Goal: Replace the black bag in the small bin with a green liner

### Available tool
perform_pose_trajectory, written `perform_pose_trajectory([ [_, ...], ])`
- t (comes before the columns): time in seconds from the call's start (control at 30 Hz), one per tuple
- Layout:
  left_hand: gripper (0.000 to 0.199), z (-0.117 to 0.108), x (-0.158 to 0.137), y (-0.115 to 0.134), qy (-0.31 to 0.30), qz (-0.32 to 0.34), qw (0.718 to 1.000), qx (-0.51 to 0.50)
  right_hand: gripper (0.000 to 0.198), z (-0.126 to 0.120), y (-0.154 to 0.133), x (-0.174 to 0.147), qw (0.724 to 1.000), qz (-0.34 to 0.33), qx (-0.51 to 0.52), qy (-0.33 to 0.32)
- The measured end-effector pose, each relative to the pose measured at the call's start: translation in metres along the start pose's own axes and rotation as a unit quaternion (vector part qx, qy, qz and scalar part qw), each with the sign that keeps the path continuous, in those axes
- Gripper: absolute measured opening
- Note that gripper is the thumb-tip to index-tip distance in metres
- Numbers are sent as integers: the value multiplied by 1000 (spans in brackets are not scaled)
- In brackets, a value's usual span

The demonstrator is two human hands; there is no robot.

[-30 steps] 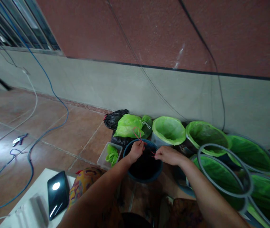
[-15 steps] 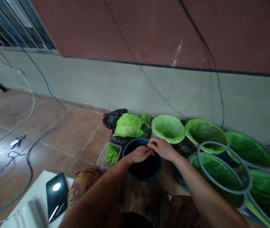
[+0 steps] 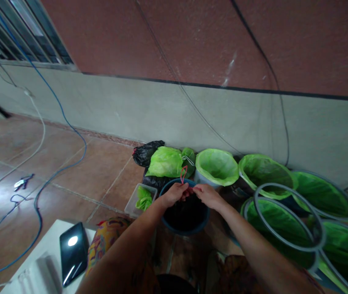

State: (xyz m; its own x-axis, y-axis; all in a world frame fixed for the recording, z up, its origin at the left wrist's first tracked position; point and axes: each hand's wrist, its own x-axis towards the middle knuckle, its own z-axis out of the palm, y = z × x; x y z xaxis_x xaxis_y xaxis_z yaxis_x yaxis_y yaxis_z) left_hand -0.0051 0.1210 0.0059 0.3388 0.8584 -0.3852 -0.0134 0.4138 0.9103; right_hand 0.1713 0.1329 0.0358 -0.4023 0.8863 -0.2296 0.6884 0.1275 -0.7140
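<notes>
Left hand [image 3: 175,194] and right hand [image 3: 208,195] pinch a red cord [image 3: 181,175] (looped upward) over a blue-rimmed bucket [image 3: 185,233].

Left fingers [image 3: 181,188] and right fingers [image 3: 199,190] at a red cord [image 3: 182,179] — over a blue bin [image 3: 185,232].

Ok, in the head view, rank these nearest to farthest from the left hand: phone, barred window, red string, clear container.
From the left hand:
1. Red string: looping up from its grip.
2. Clear container: just to its left.
3. Phone: farther left, lower in view.
4. Barred window: far upper left.
</notes>
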Motion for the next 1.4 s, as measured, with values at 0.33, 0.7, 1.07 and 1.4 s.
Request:
perform_pose_trajectory([
  [0.33, 19, -12, -5, 14, 67, 63, 976, 197, 12, -17, 10, -7, 985, 58, 51, -156],
  [0.7, 38, -5, -19, 21, 28, 200, 772, 603, 32, 36, 11, 29, 977, -84, 197, 22],
  [1.07, 28, -1, -19, 11, 113, 90, 727, 671, 22, 34, 10, 23, 927, 59, 357, -102],
  [1.4, 32, 3, -22, 21, 65, 71, 744, 662, 20, 23, 5, 23, 1000, 6, 31, 0],
])
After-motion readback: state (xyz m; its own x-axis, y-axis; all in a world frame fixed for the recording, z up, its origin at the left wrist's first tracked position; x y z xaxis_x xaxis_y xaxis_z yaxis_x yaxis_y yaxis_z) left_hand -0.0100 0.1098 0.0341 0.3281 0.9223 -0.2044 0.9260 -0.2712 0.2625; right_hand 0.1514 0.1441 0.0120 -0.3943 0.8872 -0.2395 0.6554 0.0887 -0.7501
